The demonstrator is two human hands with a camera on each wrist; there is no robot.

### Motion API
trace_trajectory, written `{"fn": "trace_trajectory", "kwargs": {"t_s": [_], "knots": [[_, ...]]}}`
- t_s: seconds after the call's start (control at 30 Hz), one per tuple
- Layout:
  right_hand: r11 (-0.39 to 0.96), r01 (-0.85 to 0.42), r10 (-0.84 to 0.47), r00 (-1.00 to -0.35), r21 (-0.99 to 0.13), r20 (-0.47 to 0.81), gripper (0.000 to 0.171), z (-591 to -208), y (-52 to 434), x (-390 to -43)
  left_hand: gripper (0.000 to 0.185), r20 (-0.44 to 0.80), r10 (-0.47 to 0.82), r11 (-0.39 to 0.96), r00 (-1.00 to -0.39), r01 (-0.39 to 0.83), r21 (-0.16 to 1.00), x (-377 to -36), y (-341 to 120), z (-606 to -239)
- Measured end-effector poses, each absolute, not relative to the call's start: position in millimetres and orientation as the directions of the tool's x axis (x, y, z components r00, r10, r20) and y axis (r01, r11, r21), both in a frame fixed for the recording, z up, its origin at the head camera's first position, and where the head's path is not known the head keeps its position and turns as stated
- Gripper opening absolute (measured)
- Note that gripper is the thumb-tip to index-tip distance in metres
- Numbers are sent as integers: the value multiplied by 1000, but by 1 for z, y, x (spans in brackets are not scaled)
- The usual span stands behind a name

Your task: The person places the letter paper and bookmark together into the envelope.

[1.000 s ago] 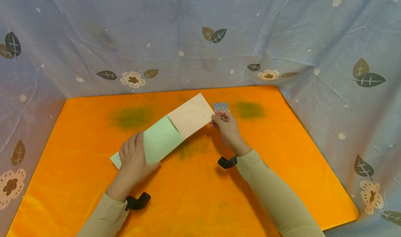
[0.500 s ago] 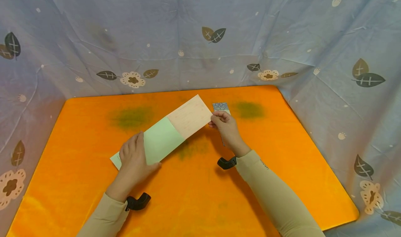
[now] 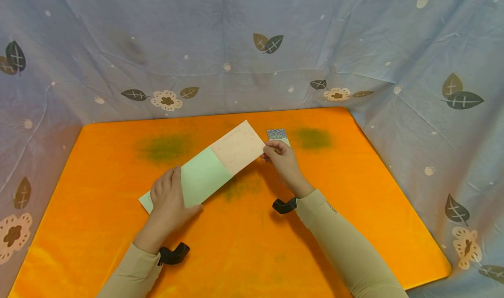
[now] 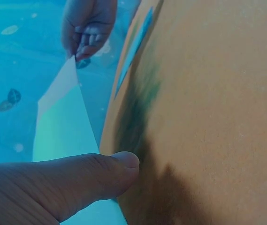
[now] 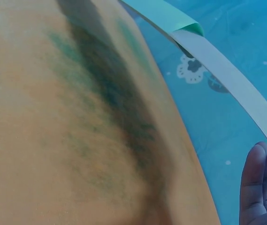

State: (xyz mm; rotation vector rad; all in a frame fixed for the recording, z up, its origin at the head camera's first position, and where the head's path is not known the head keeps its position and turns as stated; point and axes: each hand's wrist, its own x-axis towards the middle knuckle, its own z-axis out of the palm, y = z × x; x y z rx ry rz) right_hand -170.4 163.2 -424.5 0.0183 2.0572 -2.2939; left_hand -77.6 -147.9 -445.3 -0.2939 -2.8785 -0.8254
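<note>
My left hand (image 3: 167, 201) spans a flat pale green paper sleeve (image 3: 202, 175), fingers over its far side and thumb at its near edge. A pale pink sheet (image 3: 238, 147) extends from the sleeve's upper right end. My right hand (image 3: 285, 162) pinches the sheet's outer corner between thumb and fingers. The sleeve's end is folded and slightly parted around the sheet (image 5: 236, 82) in the right wrist view. In the left wrist view, the left thumb (image 4: 91, 178) crosses the green paper. How far the sheet reaches inside is hidden.
A flat piece with a speckled grey band and a pale green part (image 3: 278, 134) lies beyond the right hand, partly covered by it. The orange table cover (image 3: 244, 245) has darker green patches. A patterned blue-grey curtain (image 3: 220, 35) encloses the back and sides.
The right hand has moved slightly left with the pink sheet, and a little less of the sheet shows outside the sleeve. The left hand stays in place.
</note>
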Motion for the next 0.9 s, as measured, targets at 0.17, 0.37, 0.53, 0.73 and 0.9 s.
{"fn": "trace_trajectory", "kwargs": {"t_s": [0.17, 0.37, 0.53, 0.73, 0.9], "knots": [[-80, 56, -45, -998, -995, -53, 27, -426, 162, -170, 122, 181, 150, 834, -972, 222, 505, -77, -147, -445], [-53, 51, -64, -997, -997, -47, 26, -429, 161, -169, 122, 187, 148, 833, -971, 224, 505, -77, -147, -445], [-44, 40, -85, -996, -998, -36, 24, -429, 159, -166, 123, 188, 148, 834, -971, 225, 504, -78, -147, -446], [-33, 29, -90, -996, -999, -26, 24, -429, 156, -164, 124, 189, 150, 833, -971, 227, 505, -79, -148, -447], [-25, 36, -91, -995, -999, -34, 24, -432, 155, -164, 124, 184, 152, 831, -971, 226, 508, -79, -149, -447]]}}
